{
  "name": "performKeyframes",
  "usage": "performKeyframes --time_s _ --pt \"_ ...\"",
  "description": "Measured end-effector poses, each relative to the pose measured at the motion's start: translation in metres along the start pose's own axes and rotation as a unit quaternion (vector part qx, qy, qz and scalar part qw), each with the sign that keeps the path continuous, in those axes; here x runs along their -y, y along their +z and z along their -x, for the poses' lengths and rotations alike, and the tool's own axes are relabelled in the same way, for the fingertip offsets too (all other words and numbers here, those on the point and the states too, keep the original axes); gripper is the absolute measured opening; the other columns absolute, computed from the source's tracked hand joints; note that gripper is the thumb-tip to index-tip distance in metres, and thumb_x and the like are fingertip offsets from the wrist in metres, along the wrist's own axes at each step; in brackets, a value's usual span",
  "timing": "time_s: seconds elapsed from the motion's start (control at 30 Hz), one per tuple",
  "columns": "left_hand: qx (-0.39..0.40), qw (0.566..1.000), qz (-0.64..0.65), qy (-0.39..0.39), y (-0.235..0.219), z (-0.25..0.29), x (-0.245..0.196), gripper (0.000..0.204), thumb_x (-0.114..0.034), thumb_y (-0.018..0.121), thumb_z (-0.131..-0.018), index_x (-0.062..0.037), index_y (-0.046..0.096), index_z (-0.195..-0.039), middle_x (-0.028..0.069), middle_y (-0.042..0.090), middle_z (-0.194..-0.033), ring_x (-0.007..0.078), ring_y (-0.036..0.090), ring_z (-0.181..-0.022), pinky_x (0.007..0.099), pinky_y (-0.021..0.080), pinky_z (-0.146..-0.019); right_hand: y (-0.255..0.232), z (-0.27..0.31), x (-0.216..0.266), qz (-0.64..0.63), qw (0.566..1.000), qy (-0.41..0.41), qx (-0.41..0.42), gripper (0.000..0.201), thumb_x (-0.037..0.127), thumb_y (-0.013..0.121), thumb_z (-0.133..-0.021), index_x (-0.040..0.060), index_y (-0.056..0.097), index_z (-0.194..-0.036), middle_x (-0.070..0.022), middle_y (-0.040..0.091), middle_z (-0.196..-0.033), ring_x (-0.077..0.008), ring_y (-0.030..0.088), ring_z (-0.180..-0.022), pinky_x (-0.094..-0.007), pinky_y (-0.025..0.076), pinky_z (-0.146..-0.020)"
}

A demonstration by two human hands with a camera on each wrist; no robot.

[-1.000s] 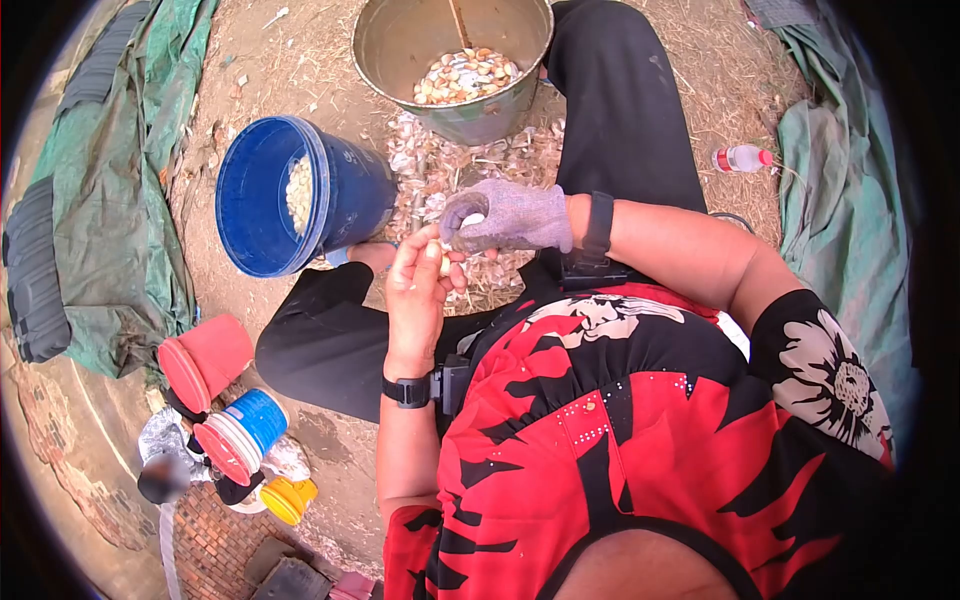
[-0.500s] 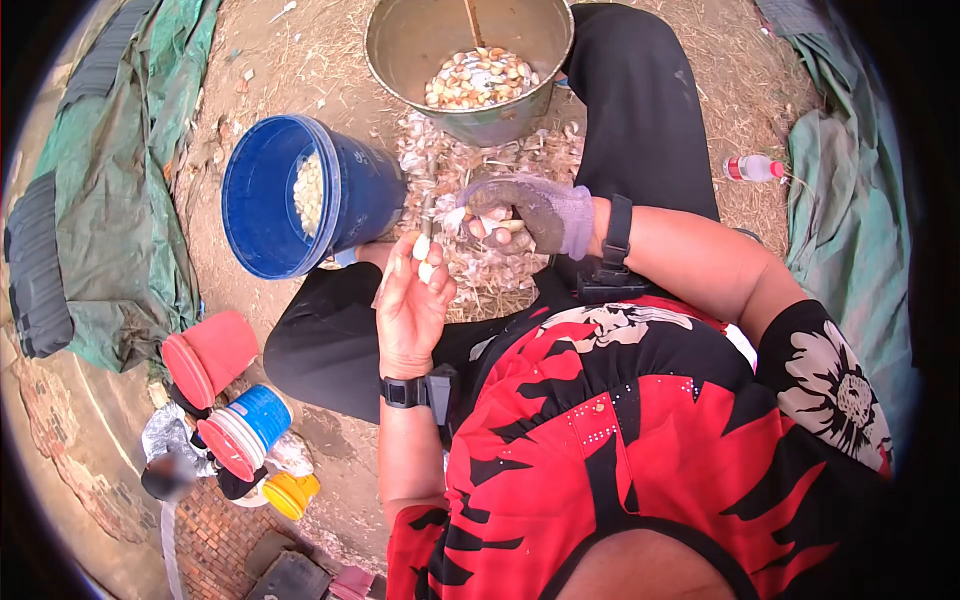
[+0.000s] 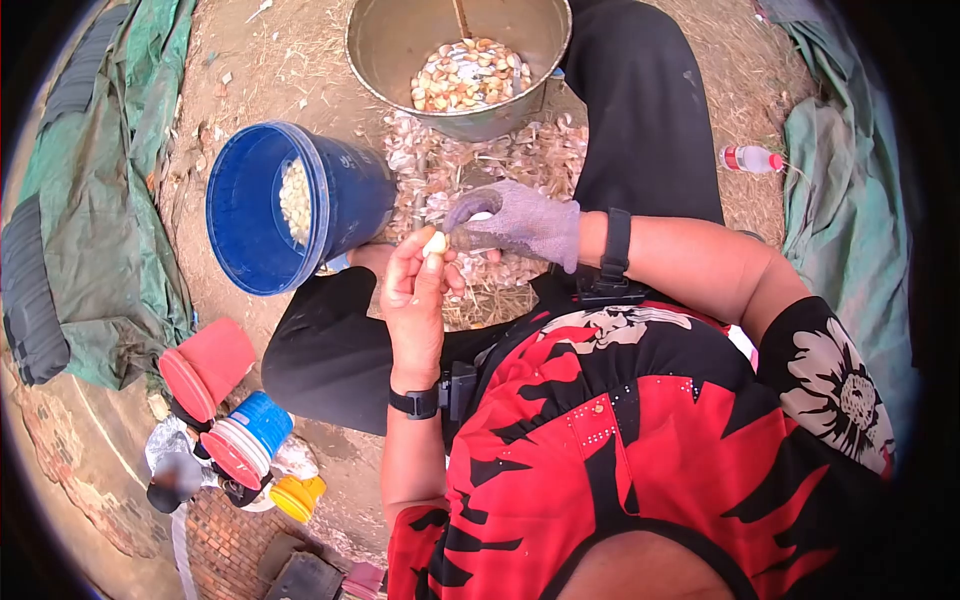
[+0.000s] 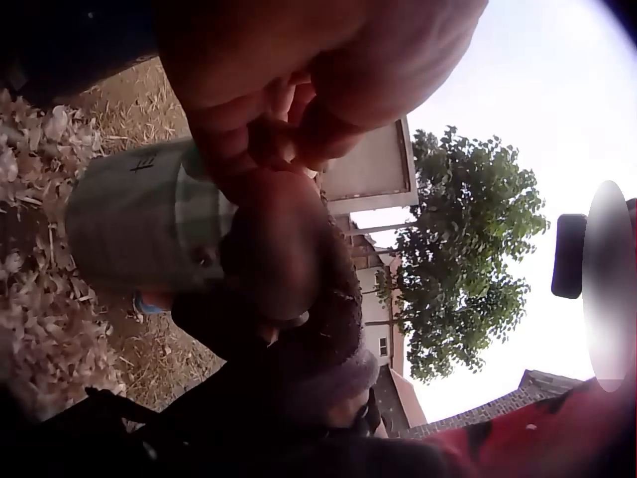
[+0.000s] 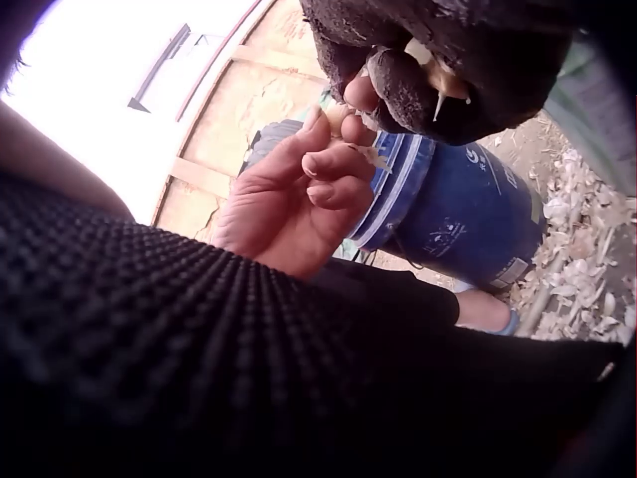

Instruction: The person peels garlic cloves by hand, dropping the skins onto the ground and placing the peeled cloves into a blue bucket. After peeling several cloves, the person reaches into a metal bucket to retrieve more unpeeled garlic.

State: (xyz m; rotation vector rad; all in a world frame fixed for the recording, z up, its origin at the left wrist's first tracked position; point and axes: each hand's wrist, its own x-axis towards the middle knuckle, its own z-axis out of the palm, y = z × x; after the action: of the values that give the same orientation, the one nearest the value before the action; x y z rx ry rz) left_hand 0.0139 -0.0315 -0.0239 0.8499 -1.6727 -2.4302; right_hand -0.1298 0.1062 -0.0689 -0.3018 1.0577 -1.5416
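My bare left hand [image 3: 413,290] pinches a pale peeled garlic clove [image 3: 435,243] between thumb and fingers. Close against it on the right is my right hand [image 3: 520,222], in a purple-grey glove with its back facing up. Its curled fingers hold garlic, and a whitish bit of it shows at the glove's edge. From the right wrist, a garlic clove [image 5: 444,80] with a thin dry tip pokes out between the dark, dirty glove fingers [image 5: 398,90]. Bare fingertips meet the glove there. In the left wrist view, my left hand [image 4: 318,70] is dark and mostly hides the clove.
A blue bucket [image 3: 330,200] with peeled cloves lies tilted at left. Ahead stands a metal pail [image 3: 500,122] of unpeeled cloves with a stick in it. Garlic skins [image 3: 420,150] litter the ground. A plastic bottle [image 3: 750,159] lies at right; another person sits by red buckets [image 3: 207,368].
Half a second ago the gloved palm faced up with several cloves, and the left hand stood apart with two cloves. Now the glove is turned over and the hands meet again.
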Motion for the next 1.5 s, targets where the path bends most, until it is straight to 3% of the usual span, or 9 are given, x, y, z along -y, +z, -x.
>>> performKeyframes --time_s 0.47,0.7,0.87,0.93,1.13,1.2,1.23,1.3,1.5 --pt "0.206 0.888 0.382 -0.155 -0.023 -0.006 -0.016 0.025 -0.013 0.056 -0.099 -0.0086 0.053 -0.124 0.0091 0.050 -0.093 0.0101 0.043 -0.056 0.0245 0.038 -0.045 -0.007 -0.005 -0.001 -0.100 0.994 0.010 -0.034 0.028 0.024 0.067 -0.092 0.0009 0.066 -0.107 -0.0039 0.064 -0.084 -0.0088 0.060 -0.062 -0.0218 0.047 -0.051" --pt "-0.097 0.983 -0.068 0.142 -0.083 -0.050 -0.095 0.025 -0.011 0.057 -0.099 -0.0055 0.057 -0.123 0.0095 0.060 -0.102 0.0116 0.056 -0.075 0.0246 0.049 -0.064 -0.007 -0.004 0.002 -0.237 0.969 0.064 -0.042 0.021 0.020 0.056 -0.099 0.0019 0.062 -0.106 -0.0040 0.059 -0.078 -0.0100 0.060 -0.060 -0.0200 0.043 -0.043" --pt "-0.183 0.790 -0.560 0.169 -0.163 -0.090 -0.110 0.037 -0.008 0.059 -0.095 -0.0059 0.055 -0.132 0.0121 0.060 -0.119 0.0191 0.063 -0.100 0.0291 0.050 -0.087 -0.008 -0.005 -0.002 -0.353 0.926 0.134 -0.009 0.028 0.030 0.055 -0.099 0.0024 0.058 -0.107 -0.0051 0.057 -0.078 -0.0113 0.061 -0.063 -0.0197 0.042 -0.043" --pt "-0.195 0.604 -0.731 0.249 -0.157 -0.093 -0.101 0.040 -0.008 0.062 -0.092 -0.0063 0.056 -0.132 0.0145 0.056 -0.125 0.0209 0.061 -0.105 0.0312 0.047 -0.093 -0.013 -0.008 -0.011 -0.336 0.936 0.106 0.000 0.028 0.031 0.053 -0.100 0.0033 0.056 -0.106 -0.0073 0.059 -0.082 -0.0118 0.062 -0.069 -0.0198 0.045 -0.045" --pt "-0.088 0.910 -0.367 0.173 -0.017 -0.031 -0.072 0.022 -0.003 0.063 -0.092 -0.0020 0.064 -0.114 0.0081 0.062 -0.092 0.0102 0.059 -0.073 0.0252 0.050 -0.067 -0.003 -0.006 0.000 -0.425 0.902 0.070 -0.007 0.029 0.028 0.054 -0.099 0.0008 0.058 -0.108 -0.0107 0.064 -0.097 -0.0185 0.066 -0.084 -0.0283 0.060 -0.066" --pt "-0.004 0.883 -0.429 0.188 0.016 -0.012 -0.050 0.021 -0.004 0.063 -0.094 -0.0026 0.064 -0.114 0.0024 0.063 -0.093 0.0069 0.059 -0.076 0.0240 0.049 -0.067 -0.007 -0.001 -0.003 -0.433 0.900 0.050 0.021 0.025 0.019 0.058 -0.096 0.0024 0.057 -0.115 -0.0101 0.065 -0.105 -0.0181 0.066 -0.095 -0.0306 0.057 -0.081" --pt "0.023 0.867 -0.454 0.203 0.029 -0.007 -0.041 0.023 -0.002 0.064 -0.092 -0.0032 0.064 -0.115 0.0048 0.063 -0.094 0.0102 0.060 -0.077 0.0256 0.050 -0.068 -0.009 0.003 -0.004 -0.133 0.986 -0.103 0.022 0.020 0.015 0.057 -0.095 0.0034 0.057 -0.112 -0.0094 0.065 -0.103 -0.0188 0.066 -0.095 -0.0309 0.056 -0.082" --pt "0.058 0.833 -0.490 0.250 0.043 -0.008 -0.025 0.029 0.001 0.064 -0.088 -0.0049 0.064 -0.117 0.0094 0.063 -0.095 0.0187 0.062 -0.081 0.0295 0.050 -0.072 -0.013 0.004 -0.006 0.289 0.932 -0.218 0.006 0.019 0.005 0.060 -0.090 0.0067 0.058 -0.109 -0.0061 0.065 -0.103 -0.0160 0.064 -0.094 -0.0285 0.052 -0.083" --pt "0.049 0.782 -0.561 0.267 0.050 -0.006 -0.011 0.037 0.003 0.063 -0.086 -0.0082 0.063 -0.121 0.0154 0.060 -0.110 0.0325 0.063 -0.095 0.0381 0.051 -0.082 -0.011 0.013 -0.007 0.103 0.977 -0.185 0.019 0.022 0.008 0.061 -0.089 0.0061 0.058 -0.111 -0.0055 0.064 -0.103 -0.0150 0.062 -0.094 -0.0291 0.051 -0.084"
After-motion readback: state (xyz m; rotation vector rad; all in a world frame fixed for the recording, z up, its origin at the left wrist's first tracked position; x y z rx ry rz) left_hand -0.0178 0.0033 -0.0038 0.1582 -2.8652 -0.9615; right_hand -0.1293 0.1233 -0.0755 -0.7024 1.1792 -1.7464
